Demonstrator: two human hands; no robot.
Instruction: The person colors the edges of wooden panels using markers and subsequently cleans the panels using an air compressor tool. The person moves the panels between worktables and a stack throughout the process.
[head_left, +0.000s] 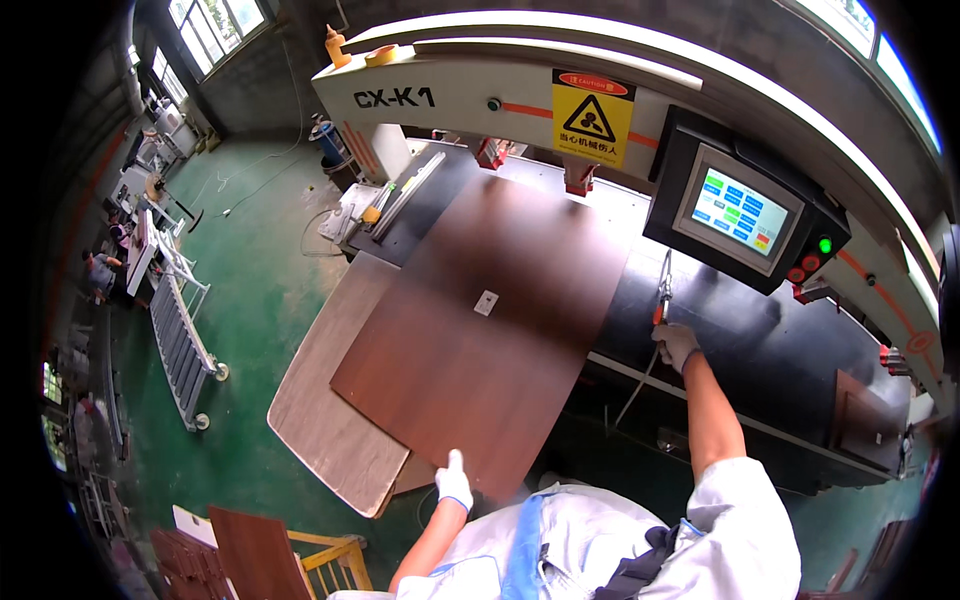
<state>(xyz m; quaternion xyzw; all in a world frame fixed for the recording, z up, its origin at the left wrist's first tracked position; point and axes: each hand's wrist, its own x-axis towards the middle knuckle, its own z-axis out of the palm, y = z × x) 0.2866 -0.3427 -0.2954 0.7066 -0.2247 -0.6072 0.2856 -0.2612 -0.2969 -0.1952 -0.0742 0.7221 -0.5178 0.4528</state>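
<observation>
A large brown wood-grain panel (470,375) with a small white label lies partly under the machine's beam and reaches toward me. My left hand (455,485), in a white glove, grips its near edge, thumb on top; the fingers are hidden. To the right, my gloved right hand (677,345) is closed around an air blow gun (660,308) with a reddish handle. Its thin nozzle points away over the black machine table (735,335), and a thin hose hangs below the hand.
A control screen (738,212) hangs from the beam (460,98) at the right. Beneath the panel sits a paler board (335,405). Smaller brown boards (868,425) lie at the table's right end. Brown boards (255,550) stand at lower left; a roller conveyor (185,340) stands farther left.
</observation>
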